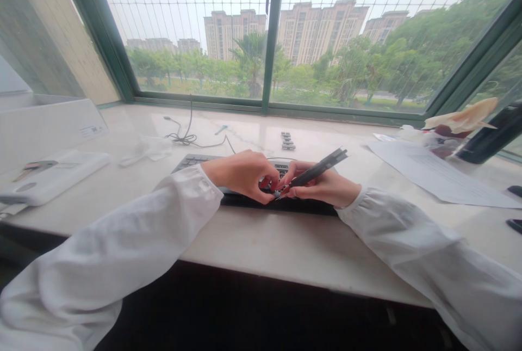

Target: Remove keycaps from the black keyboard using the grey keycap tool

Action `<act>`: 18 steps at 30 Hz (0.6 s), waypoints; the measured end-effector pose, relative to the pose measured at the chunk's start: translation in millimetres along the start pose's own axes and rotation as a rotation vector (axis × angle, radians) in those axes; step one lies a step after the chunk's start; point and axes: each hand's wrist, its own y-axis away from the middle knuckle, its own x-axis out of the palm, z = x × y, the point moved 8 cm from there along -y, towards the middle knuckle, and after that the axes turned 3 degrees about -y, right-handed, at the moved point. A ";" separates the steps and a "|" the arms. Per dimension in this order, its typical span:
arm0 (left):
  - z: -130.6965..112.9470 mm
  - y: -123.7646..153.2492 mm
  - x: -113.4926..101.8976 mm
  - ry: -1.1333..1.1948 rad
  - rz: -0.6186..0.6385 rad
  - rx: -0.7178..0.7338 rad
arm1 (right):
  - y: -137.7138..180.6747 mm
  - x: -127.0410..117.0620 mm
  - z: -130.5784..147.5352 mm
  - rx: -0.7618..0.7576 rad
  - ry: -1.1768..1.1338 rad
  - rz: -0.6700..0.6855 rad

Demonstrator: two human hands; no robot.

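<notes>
Seen from the head view: grips, in the fingers of the right hand [322, 185], a slim, straight, dark tool [314, 172], seemingly split at the raised end and slanting down toward the left fingertips. Curls the thumb and forefinger of the left hand [244, 174] into a small, rounded loop, tips close together at the tool's lower end; cannot tell whether pinching anything. Just beneath both sets of fingers, a long, flat, dark keyboard [196, 161], partly covered, with rows of low keys, resting on the smooth, pale, faintly glossy desk [253, 236]. Beyond the fingers, a short row of small, blocky grey pieces [287, 141]; farther off to their left, a thin, looped black cable [185, 137]. Well to the right of the fingers, a flat white paper sheet [440, 174]. Around both wrists, loose, soft white sleeves [138, 242], gathered at the cuffs.
</notes>
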 end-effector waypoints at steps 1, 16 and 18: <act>-0.4 0.0 0.2 -0.001 0.003 0.004 | -0.3 1.0 -0.1 -0.004 -0.020 0.002; -0.2 0.7 0.0 -0.021 0.032 -0.006 | 2.2 4.2 5.9 -0.066 0.110 -0.001; -0.4 1.1 -0.2 -0.007 0.024 0.004 | 3.1 3.9 8.1 -0.106 0.187 -0.002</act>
